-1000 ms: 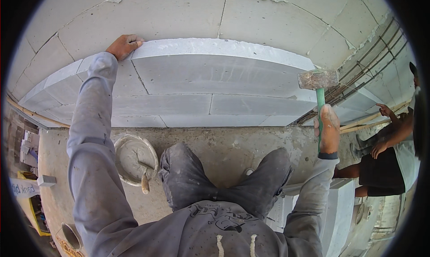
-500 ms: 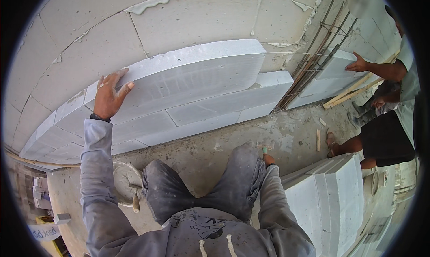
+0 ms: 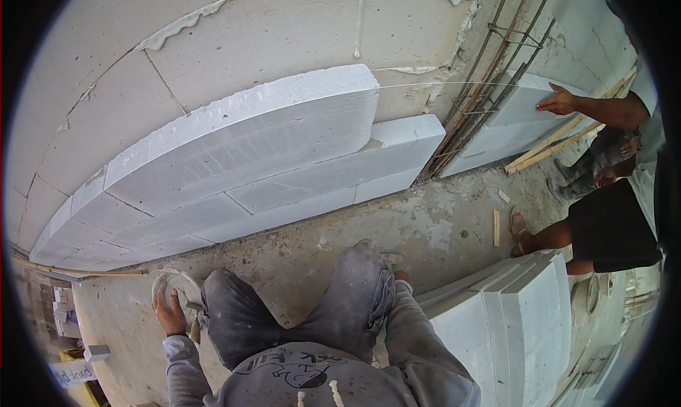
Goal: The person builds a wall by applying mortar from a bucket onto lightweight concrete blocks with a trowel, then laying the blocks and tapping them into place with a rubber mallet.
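My left hand (image 3: pixel 169 309) is at the bucket (image 3: pixel 183 274) of pale mortar beside my left leg, fingers apart over its near left part; the trowel handle (image 3: pixel 194 327) is just right of it. My right hand (image 3: pixel 401 275), mostly hidden beside my right knee, holds a hammer (image 3: pixel 391 258), its head low behind the knee. In front of me a low course of white blocks (image 3: pixel 284 173) runs along the older block wall (image 3: pixel 284 24), with a longer top block (image 3: pixel 248 130) and a thin taut string along its upper edge.
A co-worker's hand (image 3: pixel 557 102) touches a block beside the rebar column (image 3: pixel 482 95); more legs and arms of people are at the right. Stacked blocks (image 3: pixel 525 329) stand by my right side. Timber lengths (image 3: pixel 539 151) lean right of the column. A small offcut (image 3: pixel 496 226) lies on the floor.
My left hand has left the top block and dropped to the bucket. My right hand with the hammer has come down beside my knee. My view has turned rightward, and the co-worker's arm has reached up.
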Available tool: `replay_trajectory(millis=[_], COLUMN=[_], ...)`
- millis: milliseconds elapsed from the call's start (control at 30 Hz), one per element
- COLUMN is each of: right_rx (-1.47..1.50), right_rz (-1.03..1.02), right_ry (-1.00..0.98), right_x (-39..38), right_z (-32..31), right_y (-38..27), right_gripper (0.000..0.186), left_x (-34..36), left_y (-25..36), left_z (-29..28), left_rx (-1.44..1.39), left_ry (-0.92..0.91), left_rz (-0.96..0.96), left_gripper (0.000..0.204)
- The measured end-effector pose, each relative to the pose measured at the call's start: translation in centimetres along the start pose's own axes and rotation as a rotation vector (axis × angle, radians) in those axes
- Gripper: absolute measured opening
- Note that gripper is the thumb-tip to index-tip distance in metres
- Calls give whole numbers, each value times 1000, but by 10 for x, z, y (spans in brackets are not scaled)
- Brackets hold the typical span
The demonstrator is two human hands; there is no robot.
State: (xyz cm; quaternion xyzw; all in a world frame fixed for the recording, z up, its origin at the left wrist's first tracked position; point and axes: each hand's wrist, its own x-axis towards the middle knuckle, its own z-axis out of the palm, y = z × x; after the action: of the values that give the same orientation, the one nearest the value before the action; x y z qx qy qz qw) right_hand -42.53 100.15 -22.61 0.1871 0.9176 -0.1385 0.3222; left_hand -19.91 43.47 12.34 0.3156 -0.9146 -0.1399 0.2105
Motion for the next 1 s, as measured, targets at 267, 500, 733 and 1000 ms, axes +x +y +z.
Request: replay_trajectory(millis=[267, 500, 733, 1000], right_rx=[409, 185, 1053, 921], right_rz=[50, 27, -288, -535], right_ry=[159, 349, 198, 277], right_x=[-65, -117, -133, -220], right_z=[-89, -150, -240, -280], right_y=[-27, -40, -82, -209], right_gripper=[54, 39, 17, 20], left_x=[-46, -50, -16, -12], left_y=[-47, -39, -52, -35], left_z=[57, 78, 95, 105], left_rx=[-194, -345, -506, -488], left_ry=[-171, -233, -232, -260], left_rz=[-9, -20, -30, -20], left_gripper=[35, 33, 30, 31])
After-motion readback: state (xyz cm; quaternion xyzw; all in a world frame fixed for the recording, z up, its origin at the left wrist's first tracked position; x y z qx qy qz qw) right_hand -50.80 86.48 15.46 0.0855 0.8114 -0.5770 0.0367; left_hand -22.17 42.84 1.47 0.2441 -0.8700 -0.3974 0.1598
